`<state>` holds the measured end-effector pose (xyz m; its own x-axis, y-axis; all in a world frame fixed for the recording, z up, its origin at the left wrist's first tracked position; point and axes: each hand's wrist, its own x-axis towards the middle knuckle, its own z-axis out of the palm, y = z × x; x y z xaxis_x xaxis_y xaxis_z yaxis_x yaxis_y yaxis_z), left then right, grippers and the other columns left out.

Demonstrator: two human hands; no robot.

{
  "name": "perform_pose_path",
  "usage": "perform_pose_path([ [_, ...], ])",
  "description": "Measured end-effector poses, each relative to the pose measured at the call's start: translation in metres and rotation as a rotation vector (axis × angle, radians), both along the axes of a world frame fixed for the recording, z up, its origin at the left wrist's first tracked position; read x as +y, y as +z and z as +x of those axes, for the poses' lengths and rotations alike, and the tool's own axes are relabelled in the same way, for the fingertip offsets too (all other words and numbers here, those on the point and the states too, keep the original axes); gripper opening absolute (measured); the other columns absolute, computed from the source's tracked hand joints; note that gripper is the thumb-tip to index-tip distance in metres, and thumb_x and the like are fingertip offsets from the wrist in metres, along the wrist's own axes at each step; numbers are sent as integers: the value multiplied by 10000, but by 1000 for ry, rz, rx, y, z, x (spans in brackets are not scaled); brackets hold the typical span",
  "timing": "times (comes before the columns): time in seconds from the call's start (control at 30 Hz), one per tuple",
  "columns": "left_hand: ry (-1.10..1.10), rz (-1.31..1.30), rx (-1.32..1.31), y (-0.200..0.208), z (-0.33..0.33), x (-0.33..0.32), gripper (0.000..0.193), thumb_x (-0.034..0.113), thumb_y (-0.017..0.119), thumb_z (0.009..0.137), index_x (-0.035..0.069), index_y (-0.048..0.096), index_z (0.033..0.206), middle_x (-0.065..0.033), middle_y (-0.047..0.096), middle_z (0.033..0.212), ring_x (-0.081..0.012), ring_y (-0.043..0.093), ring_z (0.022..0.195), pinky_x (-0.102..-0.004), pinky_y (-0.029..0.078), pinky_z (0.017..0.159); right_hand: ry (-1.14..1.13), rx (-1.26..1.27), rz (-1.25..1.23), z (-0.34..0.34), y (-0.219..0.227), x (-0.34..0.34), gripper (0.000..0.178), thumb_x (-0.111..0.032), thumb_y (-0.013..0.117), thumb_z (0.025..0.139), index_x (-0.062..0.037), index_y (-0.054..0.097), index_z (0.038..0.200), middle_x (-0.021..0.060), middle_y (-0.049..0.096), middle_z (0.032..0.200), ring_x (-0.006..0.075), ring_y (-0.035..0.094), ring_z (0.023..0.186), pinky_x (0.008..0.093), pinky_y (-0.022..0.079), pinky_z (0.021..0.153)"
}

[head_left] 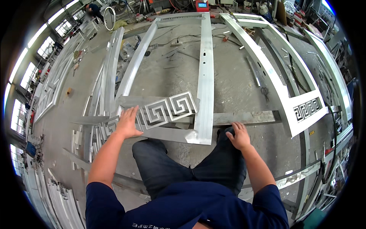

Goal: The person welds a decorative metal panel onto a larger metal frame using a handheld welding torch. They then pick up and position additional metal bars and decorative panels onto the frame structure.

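we see the fretwork panel [167, 110] slanting over the near end of the frame [206, 76], long axis rising rightward from the left hand [129, 124], the nearer one; fingers loosely spread, any pinch we can't tell. right hand [239, 137] sits apart, fingers loosely spread. left hand hides some panel.
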<state>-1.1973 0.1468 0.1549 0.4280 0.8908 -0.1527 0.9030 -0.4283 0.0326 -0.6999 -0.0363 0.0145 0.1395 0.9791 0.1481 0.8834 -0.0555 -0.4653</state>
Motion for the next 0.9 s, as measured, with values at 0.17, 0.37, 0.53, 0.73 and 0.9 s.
perform_pose_path([
  [0.17, -9, -169, -6, -19, -10, 31, 1301, 384, 923, 583, 76, 150, 1584, -228, 366, 1550, -352, 302, 1478, -539, 149, 1242, -168, -63, -178, -6, -16, 15, 536, -412, 671, 892, -9, 639, 1244, 173, 628, 1294, 362, 504, 1292, 443, 374, 1125],
  [0.37, -94, -270, -1, -43, -32, 72, 1341, 369, 945, 548, 125, 138, 1591, -219, 341, 1574, -328, 258, 1506, -531, 117, 1253, -114, -104, -202, -14, -17, 37, 449, -384, 660, 889, -25, 688, 1157, 156, 663, 1225, 359, 541, 1242, 433, 398, 1100],
  [0.53, -158, -346, 41, -58, -31, 97, 1333, 355, 945, 555, 156, 137, 1596, -191, 346, 1580, -312, 254, 1510, -520, 102, 1260, -119, -97, -247, -12, -12, 45, 418, -389, 659, 882, -35, 703, 1100, 138, 673, 1179, 349, 562, 1198, 432, 417, 1075],
  [0.73, -214, -390, 33, -76, -28, 118, 1319, 309, 948, 560, 190, 146, 1601, -173, 347, 1584, -301, 249, 1513, -519, 101, 1262, -107, -125, -255, -11, -12, 52, 357, -339, 675, 857, -32, 709, 1037, 130, 691, 1103, 350, 584, 1131, 433, 458, 1012],
  [0.9, -265, -395, 20, -90, -25, 129, 1304, 279, 945, 559, 191, 164, 1599, -160, 336, 1592, -301, 255, 1511, -519, 111, 1261, -107, -136, -248, -13, -11, 56, 336, -329, 678, 853, -34, 713, 1010, 128, 694, 1078, 350, 589, 1110, 435, 467, 996],
])
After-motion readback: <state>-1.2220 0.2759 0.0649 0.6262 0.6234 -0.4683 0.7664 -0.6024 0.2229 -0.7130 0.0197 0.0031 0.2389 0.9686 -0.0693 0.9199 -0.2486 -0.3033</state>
